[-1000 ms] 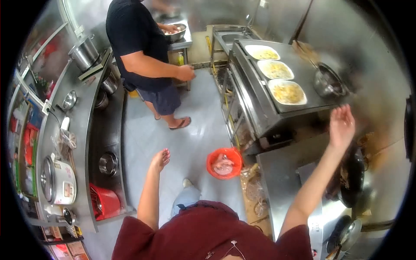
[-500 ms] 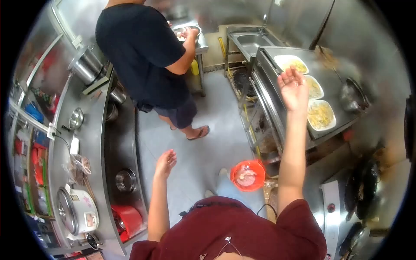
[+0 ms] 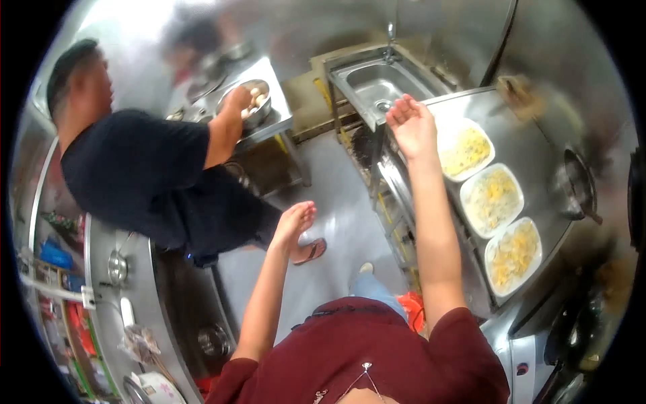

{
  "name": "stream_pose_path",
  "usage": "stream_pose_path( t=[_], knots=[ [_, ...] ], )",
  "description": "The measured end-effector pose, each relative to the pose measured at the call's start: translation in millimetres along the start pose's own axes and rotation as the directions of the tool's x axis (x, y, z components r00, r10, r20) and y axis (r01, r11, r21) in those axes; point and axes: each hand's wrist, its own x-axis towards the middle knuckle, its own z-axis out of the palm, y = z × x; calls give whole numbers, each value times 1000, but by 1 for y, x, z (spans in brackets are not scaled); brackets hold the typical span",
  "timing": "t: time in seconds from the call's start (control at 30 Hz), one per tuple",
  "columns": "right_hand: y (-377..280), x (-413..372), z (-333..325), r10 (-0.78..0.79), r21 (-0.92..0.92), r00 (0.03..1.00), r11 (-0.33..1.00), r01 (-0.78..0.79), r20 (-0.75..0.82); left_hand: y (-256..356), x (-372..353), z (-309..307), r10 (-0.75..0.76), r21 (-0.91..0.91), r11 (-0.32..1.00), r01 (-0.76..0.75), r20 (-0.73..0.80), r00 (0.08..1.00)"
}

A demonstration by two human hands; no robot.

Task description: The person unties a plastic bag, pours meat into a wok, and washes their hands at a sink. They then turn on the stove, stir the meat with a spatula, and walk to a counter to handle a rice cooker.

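Observation:
My right hand point(image 3: 412, 125) is raised and open, palm up, above the left edge of the steel counter point(image 3: 531, 135), just left of the farthest of three white plates of yellow food point(image 3: 464, 149). The other two plates point(image 3: 493, 198) point(image 3: 515, 252) lie in a row nearer me. My left hand point(image 3: 294, 222) hangs open over the floor, holding nothing, close to a person in a black shirt point(image 3: 141, 182).
The person in black reaches into a metal bowl point(image 3: 254, 102) on a small steel table. A steel sink point(image 3: 378, 82) sits behind the counter. A dark pan point(image 3: 579, 185) rests at the counter's right. A long steel worktop point(image 3: 128, 296) runs along the left.
My view has swung left and forward. My right hand moved from the far right over to the first plate's left side. My left hand rose slightly; the person in black now leans toward the bowl.

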Motion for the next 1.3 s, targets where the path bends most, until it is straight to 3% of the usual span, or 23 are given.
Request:
stream_pose_path(
  t=[0.3,0.4,0.47,0.63,0.73,0.8,0.93,1.07,1.2,1.3],
  knots=[
    [-32,191,6,-67,7,957,997,72,-282,101,201,115,14,79,996,-27,164,986],
    [-62,245,-7,-183,-83,922,983,165,-342,120,292,149,10,114,993,-42,266,964],
    [-82,283,-14,-246,-109,873,969,221,-421,135,353,169,22,102,993,-52,282,959],
    [-112,395,-42,-394,-267,778,917,297,-489,168,534,177,-95,36,995,89,200,975],
    [-107,449,-81,-344,-276,793,933,230,-503,181,615,175,-111,49,993,107,81,991],
    [-98,481,-107,-315,-362,790,923,128,-525,190,661,188,-103,158,983,96,42,994],
    [-62,515,-138,-211,-396,797,917,-38,-565,168,750,224,-5,361,932,-32,102,995],
    [-29,537,-180,-24,-347,775,903,-254,-632,153,810,271,271,710,656,-256,95,958],
    [-9,554,-199,10,-328,748,895,-303,-664,159,848,296,330,785,573,-236,43,943],
    [1,571,-202,28,-342,758,881,-327,-652,167,867,302,350,836,482,-264,93,932]
  ],
)
